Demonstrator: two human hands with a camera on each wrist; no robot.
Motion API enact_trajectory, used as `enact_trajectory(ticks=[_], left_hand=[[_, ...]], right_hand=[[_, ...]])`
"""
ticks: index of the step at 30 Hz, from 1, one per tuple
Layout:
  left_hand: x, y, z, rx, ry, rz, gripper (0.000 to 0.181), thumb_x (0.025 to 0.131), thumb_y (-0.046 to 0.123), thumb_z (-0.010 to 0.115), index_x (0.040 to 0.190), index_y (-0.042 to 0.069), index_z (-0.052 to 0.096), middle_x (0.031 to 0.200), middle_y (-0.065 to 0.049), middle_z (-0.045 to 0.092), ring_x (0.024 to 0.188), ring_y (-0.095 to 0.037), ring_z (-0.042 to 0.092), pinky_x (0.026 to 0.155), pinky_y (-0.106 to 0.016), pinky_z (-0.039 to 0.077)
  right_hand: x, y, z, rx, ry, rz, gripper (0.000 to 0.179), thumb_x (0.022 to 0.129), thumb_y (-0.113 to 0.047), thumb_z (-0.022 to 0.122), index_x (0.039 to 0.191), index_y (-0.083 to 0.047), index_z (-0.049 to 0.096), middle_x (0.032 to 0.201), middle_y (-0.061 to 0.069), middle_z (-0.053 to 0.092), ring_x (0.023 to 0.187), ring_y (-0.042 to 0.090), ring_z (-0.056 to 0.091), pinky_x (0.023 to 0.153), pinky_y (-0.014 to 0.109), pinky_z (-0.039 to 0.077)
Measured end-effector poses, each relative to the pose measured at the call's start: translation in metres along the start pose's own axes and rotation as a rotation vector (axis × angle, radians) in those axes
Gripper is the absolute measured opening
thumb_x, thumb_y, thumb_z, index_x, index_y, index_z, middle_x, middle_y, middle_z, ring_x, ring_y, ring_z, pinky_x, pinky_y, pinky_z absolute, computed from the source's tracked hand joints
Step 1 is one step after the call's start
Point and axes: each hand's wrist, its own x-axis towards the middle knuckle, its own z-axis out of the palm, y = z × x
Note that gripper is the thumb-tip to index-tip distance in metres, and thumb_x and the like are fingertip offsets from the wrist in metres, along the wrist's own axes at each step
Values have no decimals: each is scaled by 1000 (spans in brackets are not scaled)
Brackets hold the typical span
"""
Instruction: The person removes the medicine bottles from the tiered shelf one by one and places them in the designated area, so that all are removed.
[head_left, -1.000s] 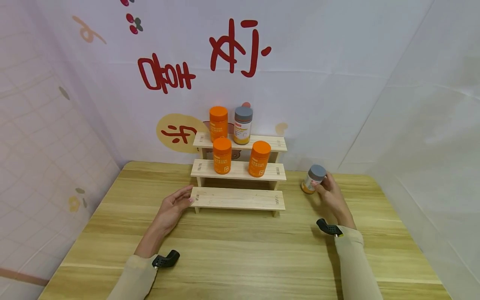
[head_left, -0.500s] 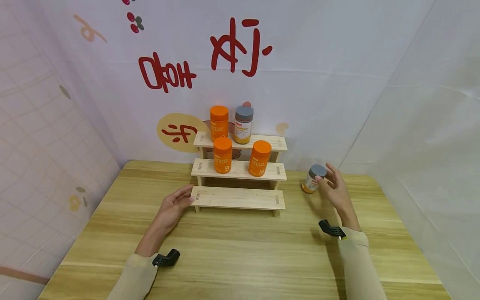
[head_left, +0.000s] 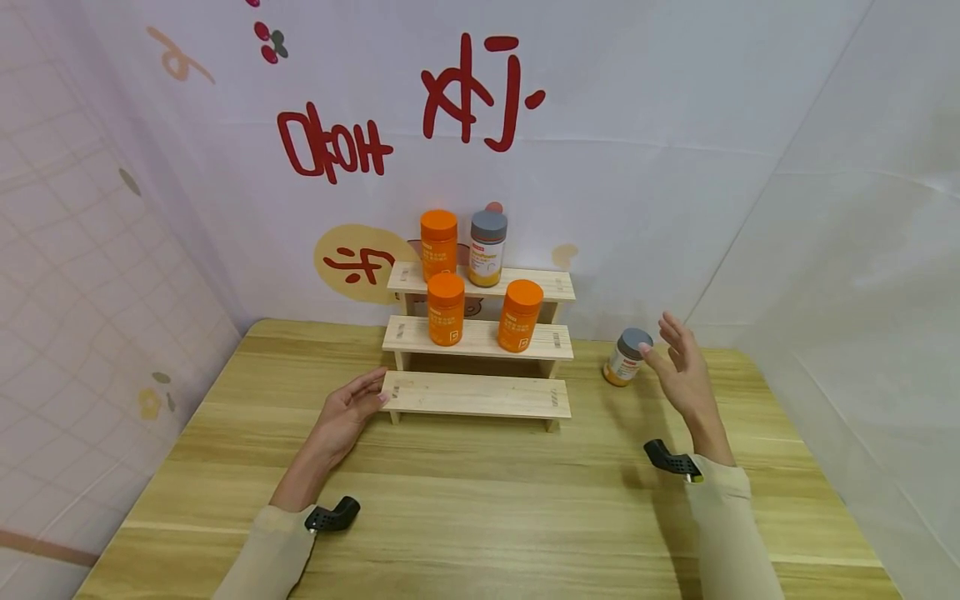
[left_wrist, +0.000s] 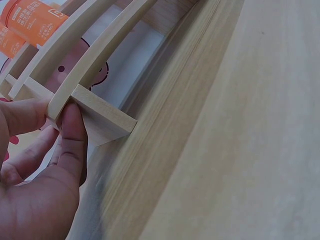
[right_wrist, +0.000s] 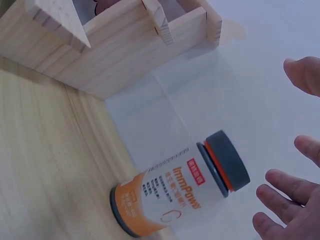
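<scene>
A three-step wooden display shelf (head_left: 476, 395) stands at the back of the table. My left hand (head_left: 347, 418) pinches the left end of its lowest plank (left_wrist: 82, 72) between thumb and fingers. To the right of the shelf, a supplement bottle with a grey lid (head_left: 622, 363) stands upright on the table, its white and orange label (right_wrist: 170, 192) showing in the right wrist view. My right hand (head_left: 688, 379) is just right of this bottle, fingers spread and apart from it, holding nothing.
Two orange bottles (head_left: 446, 312) stand on the middle step. The top step carries another orange bottle (head_left: 438, 250) and a grey-lidded bottle (head_left: 486, 254). A white printed cloth backdrop (head_left: 637, 183) rises behind the table (head_left: 487, 517).
My right hand has let go of the grey-lidded bottle and drawn back to the right, its fingers opening. The bottle stays standing on the table. My left hand keeps its place.
</scene>
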Motion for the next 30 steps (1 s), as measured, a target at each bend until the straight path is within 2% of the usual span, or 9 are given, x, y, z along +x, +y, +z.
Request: enact_trajectory(ticks=[11, 16, 20, 30], left_hand=[[0, 1, 0, -2, -4, 4, 59, 102, 8, 63, 156, 0, 40, 144, -20, 49, 113, -1, 59, 93, -13, 51], [0, 1, 0, 4, -4, 4, 59, 102, 9, 63, 156, 0, 40, 145, -21, 49, 113, -1, 59, 93, -13, 51], [0, 1, 0, 5, -3, -1, 59, 102, 9, 63, 156, 1, 40, 146, -21, 48, 113, -1, 59, 93, -13, 51], [1, 0, 0, -5, 1, -8, 60, 101, 8, 64, 156, 2, 41, 139, -14, 49, 114, -2, 57, 93, -13, 51]], right_hand=[[4, -24, 8, -11, -9, -69, 76, 101, -30, 67, 163, -32, 24, 169, 9, 25, 157, 32, 21, 129, 53, 14], [8, -34, 13, 0, -42, -104, 76, 102, -26, 66, 164, -29, 23, 169, 13, 24, 157, 36, 20, 129, 56, 13], [11, -40, 18, -1, -63, -113, 76, 102, -27, 66, 164, -30, 23, 168, 12, 24, 157, 33, 20, 129, 56, 14], [21, -58, 31, -9, -94, -214, 74, 102, -22, 64, 164, -28, 23, 168, 11, 26, 156, 36, 23, 127, 60, 17]])
